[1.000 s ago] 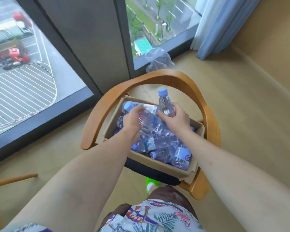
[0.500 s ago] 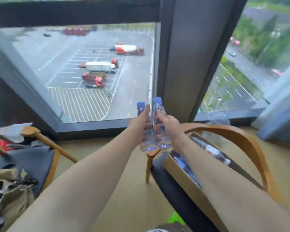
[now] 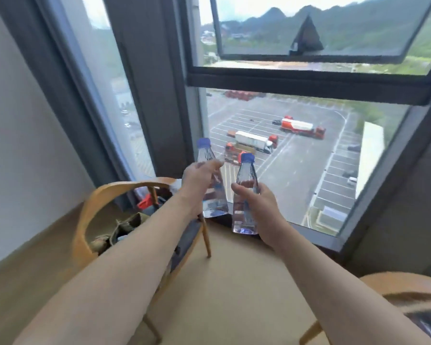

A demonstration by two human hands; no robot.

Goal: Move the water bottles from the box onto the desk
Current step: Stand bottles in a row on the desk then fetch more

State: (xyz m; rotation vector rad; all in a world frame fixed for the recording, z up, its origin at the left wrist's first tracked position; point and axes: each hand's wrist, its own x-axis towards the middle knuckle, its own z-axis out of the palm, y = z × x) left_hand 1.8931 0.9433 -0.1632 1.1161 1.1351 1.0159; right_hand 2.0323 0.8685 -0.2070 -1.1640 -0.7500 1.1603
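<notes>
Two water bottles are held upright at the centre of the frame, one in each hand, against the window glass behind. The left hand (image 3: 199, 178) is wrapped round the body of the left bottle (image 3: 210, 180), fingers curled across its upper half so that the blue cap stands clear above. The right hand (image 3: 255, 202) is closed round the middle of the right bottle (image 3: 245, 195), which sits slightly lower and just beside the other, the two apart by a narrow gap. An upright hold of this kind is judged to suit setting each bottle down on its base without a turn of the wrist, and the gap keeps them from knocking together.

The desk is not in view, so the carrying step is judged to be in hand with the placing not yet done. The box is barely seen, if at all; only a wooden chair back (image 3: 406, 287) shows at the lower right edge.

At the lower left a second wooden chair (image 3: 90, 210) stands with a bag (image 3: 125, 227) on its seat, its front leg reaching close under the left forearm. Between the two chairs a strip of bare floor (image 3: 234, 282) lies open. The dark window frame (image 3: 309, 83) crosses the upper middle, well behind the bottles. The chair rim at the left is judged the nearest edge to be cleared
</notes>
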